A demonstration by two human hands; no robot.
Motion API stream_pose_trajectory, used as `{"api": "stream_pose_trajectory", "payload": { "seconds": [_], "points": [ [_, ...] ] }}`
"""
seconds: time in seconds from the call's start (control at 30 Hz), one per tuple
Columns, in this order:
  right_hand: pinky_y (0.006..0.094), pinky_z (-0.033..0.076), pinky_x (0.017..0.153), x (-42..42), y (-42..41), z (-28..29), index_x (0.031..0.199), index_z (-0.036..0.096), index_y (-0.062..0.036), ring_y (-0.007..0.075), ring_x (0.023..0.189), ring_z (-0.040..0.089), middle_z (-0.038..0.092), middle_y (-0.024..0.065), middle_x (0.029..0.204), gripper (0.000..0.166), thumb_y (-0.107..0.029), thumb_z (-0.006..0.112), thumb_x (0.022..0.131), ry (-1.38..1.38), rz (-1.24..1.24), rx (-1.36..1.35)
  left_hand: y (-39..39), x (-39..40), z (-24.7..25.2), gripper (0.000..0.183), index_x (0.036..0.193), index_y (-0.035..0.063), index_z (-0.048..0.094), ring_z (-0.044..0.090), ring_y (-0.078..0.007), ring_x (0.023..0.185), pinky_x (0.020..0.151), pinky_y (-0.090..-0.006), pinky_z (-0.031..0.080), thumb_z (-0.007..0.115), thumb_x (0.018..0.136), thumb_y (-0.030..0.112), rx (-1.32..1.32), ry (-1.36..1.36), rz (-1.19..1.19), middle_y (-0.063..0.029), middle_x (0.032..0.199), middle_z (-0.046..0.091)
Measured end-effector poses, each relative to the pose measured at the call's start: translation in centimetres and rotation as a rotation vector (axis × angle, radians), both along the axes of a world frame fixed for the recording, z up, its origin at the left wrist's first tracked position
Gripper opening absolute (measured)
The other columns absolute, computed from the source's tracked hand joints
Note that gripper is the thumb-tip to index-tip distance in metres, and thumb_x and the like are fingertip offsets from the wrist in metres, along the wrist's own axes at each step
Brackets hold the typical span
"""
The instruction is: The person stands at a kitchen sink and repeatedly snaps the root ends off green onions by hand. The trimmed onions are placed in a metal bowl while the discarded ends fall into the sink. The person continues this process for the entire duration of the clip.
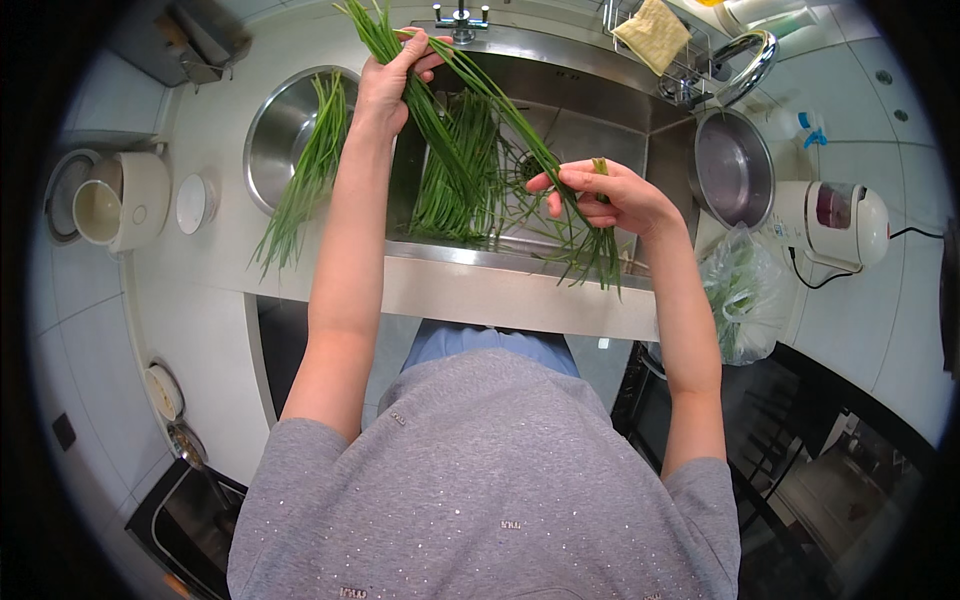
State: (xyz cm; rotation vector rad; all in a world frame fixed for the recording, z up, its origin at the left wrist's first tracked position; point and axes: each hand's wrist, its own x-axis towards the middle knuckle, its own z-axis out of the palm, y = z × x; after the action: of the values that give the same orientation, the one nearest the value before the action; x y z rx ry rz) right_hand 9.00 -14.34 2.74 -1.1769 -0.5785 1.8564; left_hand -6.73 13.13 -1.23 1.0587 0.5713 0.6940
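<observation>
My left hand (391, 82) grips a bunch of long green garlic chives (442, 124) above the back left of a stainless steel sink (600, 142). A few strands stretch across from that bunch to my right hand (611, 191), which pinches them over the sink's right side. Short leaf ends hang below my right fingers, and a stubby piece of stalk sticks up between them. More chives (457, 195) lie in the sink's left part, with loose scraps scattered around the drain (536, 166). Left of my left forearm, another bunch (307, 172) drapes over a steel bowl (259, 150).
At the back stands a faucet (463, 26); a wire rack (694, 56) holds a yellowish cloth (652, 36). To the right are a steel basin (733, 169), a white appliance (862, 225) with a cord and a plastic bag of greens (742, 300). A small white bowl (195, 204) sits left.
</observation>
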Motion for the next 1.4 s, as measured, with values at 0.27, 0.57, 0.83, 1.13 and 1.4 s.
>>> {"api": "stream_pose_trajectory", "payload": {
  "seconds": [0.27, 0.57, 0.83, 1.13, 1.4],
  "points": [
    [0.0172, 0.018, 0.039, 0.4, -0.9, 0.4, 0.126, 0.058, -0.0013, -0.0017, 0.046, 0.027, 0.058, -0.007, 0.075, 0.036, -0.023, 0.052, 0.098, -0.086, 0.024, 0.042, 0.8, -0.2, -0.4, 0.021, 0.107, 0.0083, 0.056, 0.068, -0.0179, 0.088, 0.061, -0.0229, 0.045, 0.064, 0.093, 0.021, -0.043, -0.023, 0.025, -0.0155, 0.101, 0.07],
    [0.018, 0.028, 0.048, 1.0, -1.5, -3.9, 0.112, 0.068, -0.006, -0.0001, 0.056, 0.032, 0.043, -0.0087, 0.067, 0.03, -0.007, 0.044, 0.093, -0.904, -0.223, 0.259, -0.5, 0.2, -1.2, 0.019, 0.104, 0.0072, 0.058, 0.067, -0.0151, 0.083, 0.061, -0.023, 0.044, 0.065, 0.092, 0.019, 0.014, 0.002, 0.156, -0.0143, 0.099, 0.071],
    [0.0232, 0.046, 0.069, 2.6, -3.3, -5.7, 0.11, 0.07, -0.0064, 0.0078, 0.072, 0.058, 0.071, 0.0065, 0.088, 0.024, -0.013, 0.056, 0.092, -1.033, -0.511, 0.09, -0.8, 0.2, -1.4, 0.018, 0.103, 0.0087, 0.06, 0.067, -0.0125, 0.083, 0.064, -0.0213, 0.042, 0.065, 0.092, 0.023, 0.102, 0.025, 0.237, -0.0099, 0.096, 0.072],
    [0.0248, 0.047, 0.06, 1.2, -1.2, -5.4, 0.105, 0.071, -0.0041, 0.0109, 0.065, 0.065, 0.073, 0.0058, 0.082, 0.034, -0.029, 0.075, 0.082, -0.973, -0.559, 0.19, -9.0, 2.6, -1.6, 0.026, 0.103, 0.0066, 0.069, 0.055, -0.0042, 0.073, 0.063, -0.0209, 0.039, 0.068, 0.089, 0.029, 0.136, 0.211, -0.387, -0.0029, 0.09, 0.072],
    [0.0232, 0.042, 0.054, 0.5, 1.0, -3.4, 0.1, 0.07, -0.0014, 0.0062, 0.058, 0.054, 0.062, 0.0022, 0.073, 0.023, -0.02, 0.071, 0.087, -0.8, -0.708, 0.292, -12.9, 4.1, -1.4, 0.023, 0.1, 0.0039, 0.068, 0.046, -0.0038, 0.063, 0.057, -0.0202, 0.038, 0.07, 0.087, 0.023, -0.01, 0.151, -0.635, -0.001, 0.083, 0.067]
  ]
}}
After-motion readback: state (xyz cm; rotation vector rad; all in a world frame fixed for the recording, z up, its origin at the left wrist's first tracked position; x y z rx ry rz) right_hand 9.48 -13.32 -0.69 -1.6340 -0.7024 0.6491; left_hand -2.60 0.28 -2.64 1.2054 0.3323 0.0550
